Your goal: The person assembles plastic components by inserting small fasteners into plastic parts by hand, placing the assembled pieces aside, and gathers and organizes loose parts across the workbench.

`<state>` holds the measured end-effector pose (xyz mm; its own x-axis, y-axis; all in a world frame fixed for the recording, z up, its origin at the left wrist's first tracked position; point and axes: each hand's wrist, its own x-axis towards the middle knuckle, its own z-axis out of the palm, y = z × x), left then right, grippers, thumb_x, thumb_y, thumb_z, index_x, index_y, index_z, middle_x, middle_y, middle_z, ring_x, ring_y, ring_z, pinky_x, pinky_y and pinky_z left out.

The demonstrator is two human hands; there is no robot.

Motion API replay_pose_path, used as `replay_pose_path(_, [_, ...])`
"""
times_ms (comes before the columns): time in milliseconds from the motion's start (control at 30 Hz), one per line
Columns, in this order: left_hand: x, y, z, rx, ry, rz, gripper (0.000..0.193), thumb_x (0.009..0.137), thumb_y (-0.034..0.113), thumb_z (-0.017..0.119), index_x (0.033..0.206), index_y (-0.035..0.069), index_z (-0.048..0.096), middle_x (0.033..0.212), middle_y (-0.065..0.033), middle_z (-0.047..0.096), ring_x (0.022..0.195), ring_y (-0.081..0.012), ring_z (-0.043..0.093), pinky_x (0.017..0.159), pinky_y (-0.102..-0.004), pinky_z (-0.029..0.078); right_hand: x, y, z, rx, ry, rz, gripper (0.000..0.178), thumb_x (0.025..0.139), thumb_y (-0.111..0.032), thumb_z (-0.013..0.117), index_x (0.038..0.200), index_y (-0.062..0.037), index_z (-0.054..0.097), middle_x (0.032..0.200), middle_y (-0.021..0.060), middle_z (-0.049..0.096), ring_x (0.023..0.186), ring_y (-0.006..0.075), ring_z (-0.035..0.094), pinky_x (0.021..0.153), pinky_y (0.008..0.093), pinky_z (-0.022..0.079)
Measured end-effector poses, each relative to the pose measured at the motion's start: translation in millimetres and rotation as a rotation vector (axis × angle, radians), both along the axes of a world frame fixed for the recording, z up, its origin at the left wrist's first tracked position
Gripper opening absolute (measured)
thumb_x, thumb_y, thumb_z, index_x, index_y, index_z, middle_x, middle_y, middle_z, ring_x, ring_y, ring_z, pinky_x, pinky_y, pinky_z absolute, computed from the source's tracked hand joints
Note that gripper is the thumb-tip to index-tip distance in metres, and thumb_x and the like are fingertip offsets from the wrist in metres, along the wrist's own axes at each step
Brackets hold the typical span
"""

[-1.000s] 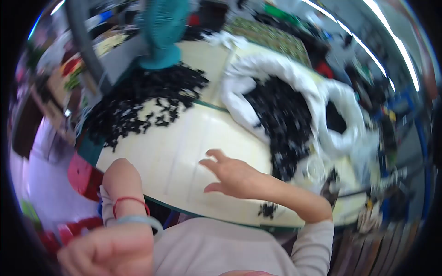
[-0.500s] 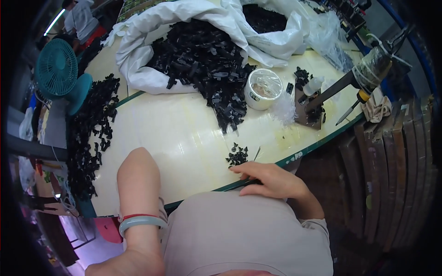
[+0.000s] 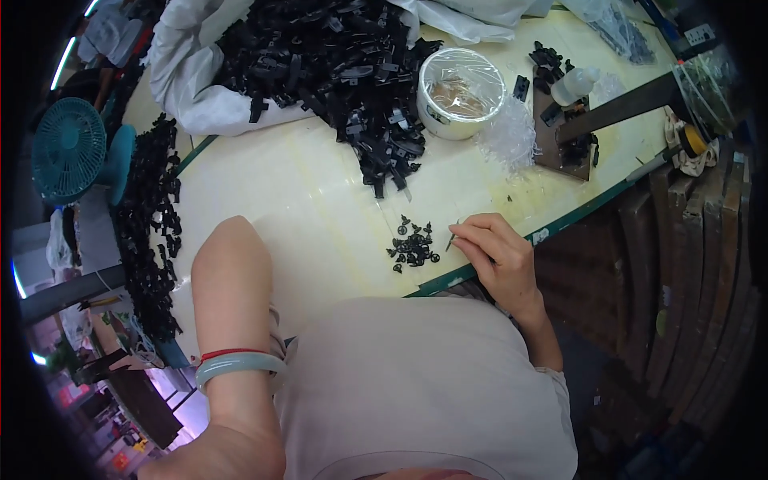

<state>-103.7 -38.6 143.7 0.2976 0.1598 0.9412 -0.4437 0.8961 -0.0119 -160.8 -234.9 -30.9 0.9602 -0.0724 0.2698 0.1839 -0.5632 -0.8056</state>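
- Bending back toward the body, the left arm brings the left grip [image 3: 216, 454] to the lower edge of the view, where it is cut off; whether it is clenched or released, I cannot tell.
- Around that wrist sit a pale bangle [image 3: 240, 366] and a red cord [image 3: 234, 352]; the elbow is over the table [image 3: 300, 200].
- At the table's green edge, the right grip [image 3: 504, 260] pinches a thin tool [image 3: 450, 238] between thumb and fingertips.
- Just left of that tool, small black parts [image 3: 414, 250] lie in a loose cluster on the table.
- Beyond them stand a white tub [image 3: 440, 122] under clear film and, beside it, a tangle of clear strands [image 3: 512, 140].
- To their right, a small bottle [image 3: 570, 88] is near a brown plate [image 3: 552, 160].
- Farther off, a heap of black pieces [image 3: 352, 80] spills from a white sack [image 3: 186, 88].
- Off to the left, a teal fan [image 3: 70, 150] stands near more black pieces [image 3: 148, 208].
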Motion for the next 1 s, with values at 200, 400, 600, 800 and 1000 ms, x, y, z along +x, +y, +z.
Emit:
replay_pose_path(200, [15.2, -1.9, -13.1, 0.023, -0.078, 0.026, 0.023, 0.069, -0.019, 0.051, 0.081, 0.0, 0.055, 0.083, -0.0004, 0.054, 0.061, -0.0073, 0.05, 0.049, -0.0188, 0.042, 18.4, 11.5, -1.4, -0.072, -0.083, 0.1, 0.018, 0.072, 0.002, 0.067, 0.089, 0.0002, 0.063, 0.081, 0.0084, 0.058, 0.07, 0.0221, 0.06, 0.059, 0.0305, 0.049])
replay_pose_path(400, [21.5, -0.4, -11.4, 0.096, -0.039, 0.031, 0.024, 0.069, -0.02, 0.051, 0.081, 0.001, 0.054, 0.081, -0.0007, 0.052, 0.057, -0.0066, 0.047, 0.046, -0.0183, 0.039, 27.2, 14.9, -6.3, -0.135, 0.004, 0.166, 0.015, 0.072, 0.002, 0.067, 0.086, -0.0006, 0.061, 0.081, 0.0074, 0.056, 0.071, 0.0215, 0.06, 0.058, 0.0302, 0.049])
replay_pose_path(600, [32.3, -3.7, -14.7, 0.08, -0.198, 0.056, 0.023, 0.073, -0.017, 0.05, 0.085, 0.002, 0.054, 0.084, -0.0013, 0.051, 0.055, -0.0084, 0.047, 0.045, -0.0198, 0.04, 31.6, 8.9, -7.2, -0.124, -0.075, 0.103, 0.011, 0.075, 0.003, 0.064, 0.086, 0.0, 0.06, 0.086, 0.0094, 0.057, 0.071, 0.0219, 0.06, 0.059, 0.0285, 0.049])
replay_pose_path(800, [48.0, 35.7, -64.9, 0.554, -0.351, 0.32, 0.018, 0.078, 0.027, 0.067, 0.082, 0.009, 0.064, 0.08, -0.0013, 0.055, 0.061, -0.016, 0.055, 0.05, -0.0292, 0.044, 29.3, 3.4, -23.5, 0.393, 0.055, -0.037, 0.008, 0.083, 0.009, 0.053, 0.088, 0.0081, 0.058, 0.101, 0.0147, 0.057, 0.084, 0.0183, 0.064, 0.073, 0.0257, 0.053])
replay_pose_path(1000, [163.2, 36.1, -114.7, 1.18, -0.062, 1.275, 0.039, 0.073, 0.025, 0.071, 0.104, 0.004, 0.06, 0.114, -0.016, 0.054, 0.105, -0.0327, 0.049, 0.092, -0.0399, 0.038, 26.6, 1.0, -16.7, 0.506, 0.078, -0.091, 0.013, 0.077, 0.01, 0.061, 0.089, 0.0038, 0.062, 0.101, 0.0094, 0.056, 0.087, 0.013, 0.057, 0.074, 0.0223, 0.048])
